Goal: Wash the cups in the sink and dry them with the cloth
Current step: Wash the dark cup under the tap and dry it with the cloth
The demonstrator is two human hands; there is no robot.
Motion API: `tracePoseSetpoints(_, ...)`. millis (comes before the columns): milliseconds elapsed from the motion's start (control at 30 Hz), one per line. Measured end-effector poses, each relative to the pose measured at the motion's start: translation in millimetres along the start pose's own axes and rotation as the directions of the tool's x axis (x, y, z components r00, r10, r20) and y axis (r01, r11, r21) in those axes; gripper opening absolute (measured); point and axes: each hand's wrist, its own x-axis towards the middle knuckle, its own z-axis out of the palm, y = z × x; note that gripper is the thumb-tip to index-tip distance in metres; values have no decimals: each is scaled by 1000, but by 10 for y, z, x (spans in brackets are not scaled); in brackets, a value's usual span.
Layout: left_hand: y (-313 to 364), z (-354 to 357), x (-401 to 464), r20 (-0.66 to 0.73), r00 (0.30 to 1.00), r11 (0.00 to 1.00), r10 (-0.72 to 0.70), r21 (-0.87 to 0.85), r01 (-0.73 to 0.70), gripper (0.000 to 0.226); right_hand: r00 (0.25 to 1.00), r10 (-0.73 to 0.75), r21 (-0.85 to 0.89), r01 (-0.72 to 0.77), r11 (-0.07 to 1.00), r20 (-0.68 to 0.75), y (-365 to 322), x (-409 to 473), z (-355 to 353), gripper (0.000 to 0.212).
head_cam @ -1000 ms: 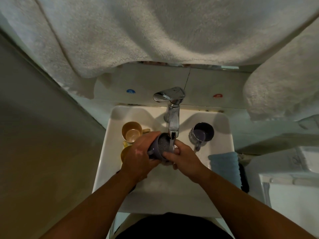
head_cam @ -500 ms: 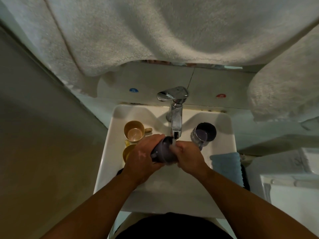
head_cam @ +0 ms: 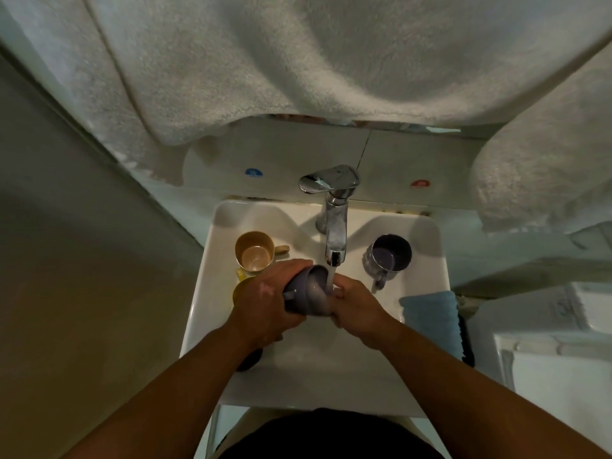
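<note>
Over the white sink (head_cam: 205, 286) my left hand (head_cam: 265, 299) grips a grey-purple cup (head_cam: 309, 293), tilted with its mouth toward the running tap (head_cam: 334, 226). Water streams into the cup. My right hand (head_cam: 356, 301) holds the cup's right side, fingers at its rim. A tan cup (head_cam: 254, 250) stands upright at the sink's back left, with a second yellow cup (head_cam: 239, 291) partly hidden behind my left hand. A dark purple cup (head_cam: 390, 253) with a handle stands at the back right. A blue cloth (head_cam: 430, 316) lies on the sink's right edge.
White towels (head_cam: 298, 61) hang low over the back of the sink and at the right (head_cam: 543, 160). A plain wall (head_cam: 82, 260) closes in on the left. A white appliance (head_cam: 563, 359) stands to the right. A dark object (head_cam: 250, 359) shows under my left wrist.
The cup has been turned in my hands under the stream, and its mouth now faces the tap. Both hands stay on it in the same spot.
</note>
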Motion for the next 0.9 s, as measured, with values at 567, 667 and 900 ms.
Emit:
tracePoseSetpoints(567, 112, 31, 49, -41, 997, 997, -63, -47, 61, 98, 959, 283, 238, -279, 930, 17, -145, -1, -52, 7)
tracePoseSetpoints(667, 75, 87, 19, -44, 998, 998, -46, 32, 47, 97, 936, 302, 608, -347, 714, 179, -257, -126, -111, 10)
tracePoseSetpoints(900, 61, 179, -8, -124, 992, 999, -2, 53, 9, 92, 991, 130, -62, -130, 990, -1, -185, -40, -176, 16)
